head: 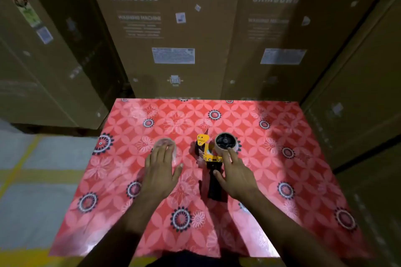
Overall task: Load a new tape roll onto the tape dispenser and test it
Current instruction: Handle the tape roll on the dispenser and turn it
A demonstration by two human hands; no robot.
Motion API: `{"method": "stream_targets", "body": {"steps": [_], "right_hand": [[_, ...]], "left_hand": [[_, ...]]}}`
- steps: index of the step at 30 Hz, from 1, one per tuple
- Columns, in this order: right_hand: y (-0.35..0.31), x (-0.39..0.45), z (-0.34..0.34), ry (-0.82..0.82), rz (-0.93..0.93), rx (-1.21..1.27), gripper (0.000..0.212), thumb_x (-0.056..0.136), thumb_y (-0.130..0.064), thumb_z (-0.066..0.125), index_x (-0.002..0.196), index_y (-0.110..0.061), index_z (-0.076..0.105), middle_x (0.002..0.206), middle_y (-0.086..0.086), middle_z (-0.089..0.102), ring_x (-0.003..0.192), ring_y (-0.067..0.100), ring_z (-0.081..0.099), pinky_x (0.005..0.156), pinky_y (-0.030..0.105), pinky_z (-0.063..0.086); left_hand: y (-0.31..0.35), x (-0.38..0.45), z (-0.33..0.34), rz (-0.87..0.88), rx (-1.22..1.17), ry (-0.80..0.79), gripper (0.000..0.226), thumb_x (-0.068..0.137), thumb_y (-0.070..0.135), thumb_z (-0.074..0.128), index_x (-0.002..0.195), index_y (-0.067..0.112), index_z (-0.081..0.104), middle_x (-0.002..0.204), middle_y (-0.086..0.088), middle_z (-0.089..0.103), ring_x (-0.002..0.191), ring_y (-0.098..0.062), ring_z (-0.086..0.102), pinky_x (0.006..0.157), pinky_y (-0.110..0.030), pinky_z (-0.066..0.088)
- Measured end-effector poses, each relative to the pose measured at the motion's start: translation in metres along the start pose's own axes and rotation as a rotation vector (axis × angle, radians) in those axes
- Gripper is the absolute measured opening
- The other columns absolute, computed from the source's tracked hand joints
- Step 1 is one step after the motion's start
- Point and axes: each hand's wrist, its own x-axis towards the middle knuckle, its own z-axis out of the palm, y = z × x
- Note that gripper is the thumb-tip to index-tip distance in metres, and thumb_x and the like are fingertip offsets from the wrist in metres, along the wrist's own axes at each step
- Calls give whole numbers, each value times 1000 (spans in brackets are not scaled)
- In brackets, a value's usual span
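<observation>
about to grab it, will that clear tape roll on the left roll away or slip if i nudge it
The clear tape roll lies flat on the glossy tablecloth, so it would probably slide, not roll. Stood on edge, it likely rolls. The left hand rests partly over it, spread open, and could steady it.

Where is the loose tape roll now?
In the head view, the loose tape roll lies on the table left of the tape dispenser, under the left hand's fingertips.

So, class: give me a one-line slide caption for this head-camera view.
Left hand reaches over a clear tape roll while the right hand reaches for the yellow-and-black tape dispenser on a red floral tablecloth.
</observation>
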Motion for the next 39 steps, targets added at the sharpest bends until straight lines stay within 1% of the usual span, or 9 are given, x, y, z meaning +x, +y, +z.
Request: {"method": "stream_targets", "body": {"steps": [7,10,14,16,20,24,31,35,39], "right_hand": [[-12,22,30,-188,42,-53,87,96,-51,53,159,-13,6,164,14,17,129,36,50,83,48,56],[-13,25,37,-188,56,-32,96,91,-37,67,159,-10,4,164,17,14,125,36,52,79,46,57],[-8,26,48,-185,29,79,93,89,-23,67,158,-11,7,161,15,18,126,37,50,89,46,55],[0,19,52,-189,-4,111,92,89,-17,68,158,-14,8,163,10,15,130,38,46,94,46,53],[16,-5,52,-196,-81,94,89,75,0,72,148,-20,26,161,1,18,118,36,54,79,43,54],[20,-20,47,-160,-106,95,69,85,-9,64,144,-25,33,160,4,23,110,36,59,66,35,44],[7,-25,39,-154,-34,78,59,95,-12,53,149,-24,34,160,11,27,114,37,58,75,40,48],[8,-29,43,-167,-34,91,63,93,-6,54,150,-26,36,157,11,33,117,37,58,77,43,54],[11,-31,45,-127,-58,140,60,94,-15,57,150,-26,37,153,7,37,120,34,56,77,40,53]], "left_hand": [[-8,-7,7,-9,23,-42,77,92,59,20,154,14,31,158,-9,36,145,-29,29,117,-50,24],[-11,-10,10,2,32,-58,76,93,58,23,154,14,31,158,-10,36,145,-29,29,117,-49,24],[-13,-12,14,18,17,-66,65,99,47,47,154,15,31,159,-8,34,146,-28,27,118,-49,23],[-14,-13,18,45,15,-102,64,99,44,49,154,18,29,160,-5,32,147,-25,26,119,-47,23],[-13,-17,29,119,9,-189,65,98,38,51,155,20,27,161,-2,31,147,-22,26,119,-42,25],[-8,-20,40,173,-25,-222,68,98,35,53,157,22,23,161,0,31,147,-18,27,118,-40,26],[2,-32,51,239,-27,-286,67,93,27,58,152,42,29,161,-2,30,146,-24,27,113,-52,35],[4,-42,57,237,-28,-275,62,94,30,58,150,37,32,161,-4,31,147,-24,26,113,-47,36],[6,-42,56,238,-33,-201,58,92,29,59,145,33,36,153,-2,38,140,-21,32,108,-44,42]]}}
